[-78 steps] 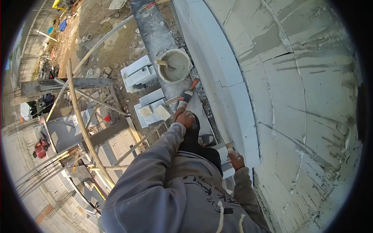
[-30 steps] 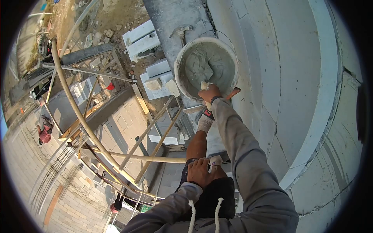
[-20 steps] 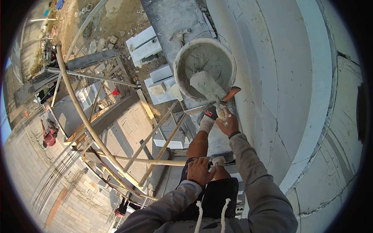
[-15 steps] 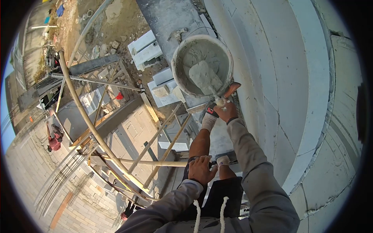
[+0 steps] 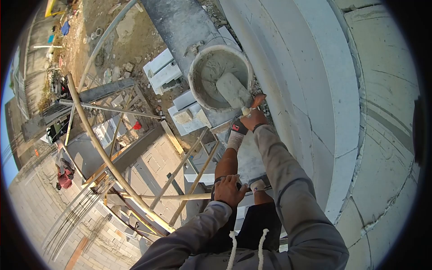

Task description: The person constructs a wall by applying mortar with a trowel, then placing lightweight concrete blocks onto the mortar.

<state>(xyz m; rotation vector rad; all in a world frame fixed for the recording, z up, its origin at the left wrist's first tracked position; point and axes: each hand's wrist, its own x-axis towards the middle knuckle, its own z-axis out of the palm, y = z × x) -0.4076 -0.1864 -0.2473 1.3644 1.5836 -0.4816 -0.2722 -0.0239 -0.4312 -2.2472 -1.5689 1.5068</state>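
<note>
A round bucket (image 5: 196,90) of wet grey mortar (image 5: 211,74) stands on a grey slab in the upper middle. My right hand (image 5: 253,120) is closed on the handle of a trowel (image 5: 234,90), just below the bucket's lower right rim. Mortar covers the trowel's blade, which lies over the right side of the bucket's opening. Beside that hand is a reddish-brown piece (image 5: 258,100). My left hand (image 5: 229,191) rests on my bent knee with its fingers spread, holding nothing.
Curved pale stone (image 5: 306,90) runs down the right side. White blocks (image 5: 163,69) lie left of the bucket. Wooden poles (image 5: 101,148) form a frame on the left. A person (image 5: 65,175) in red is at the far left, lower down. My shoe (image 5: 238,127) is close to my right hand.
The view has shifted, so the bucket and curved stone appear further left. The trowel blade has moved towards the bucket's right rim, with my right hand still on its handle. My left hand stays on my knee.
</note>
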